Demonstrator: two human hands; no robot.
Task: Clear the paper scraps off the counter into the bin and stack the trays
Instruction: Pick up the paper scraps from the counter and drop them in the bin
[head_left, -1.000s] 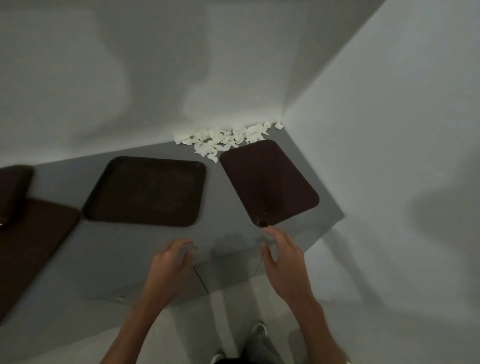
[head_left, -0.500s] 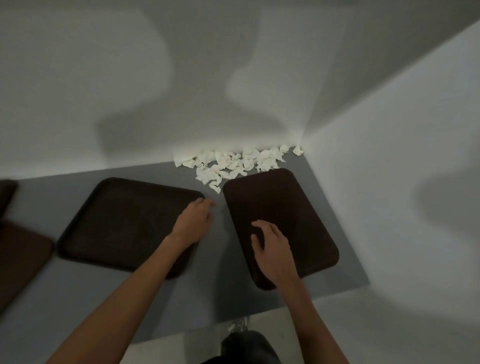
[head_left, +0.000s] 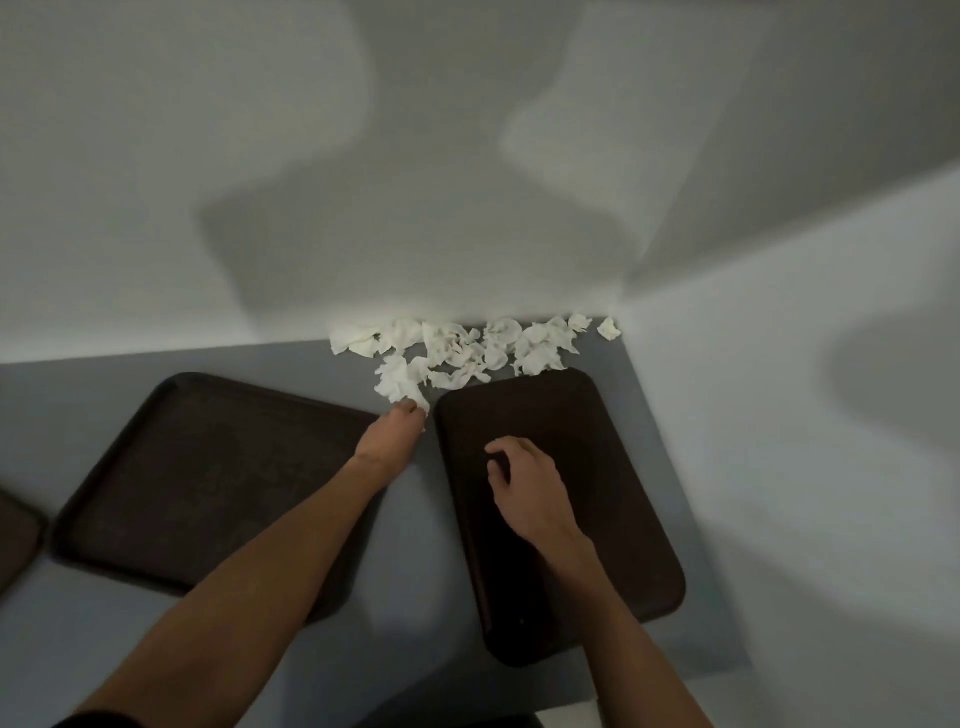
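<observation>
Just beyond my left hand (head_left: 388, 441), whose grip pinches the nearest of the paper scraps (head_left: 457, 347) on the tabletop (head_left: 415, 519); my right hand (head_left: 524, 488), fingers loosely curled and holding nothing, hovers over the right tray (head_left: 613, 467), the left tray (head_left: 197, 478) beside.

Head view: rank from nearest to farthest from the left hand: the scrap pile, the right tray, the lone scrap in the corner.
1. Scrap pile: at the left hand's fingertips.
2. Right tray: just right of that hand.
3. Lone scrap: far right, in the wall corner.
</observation>
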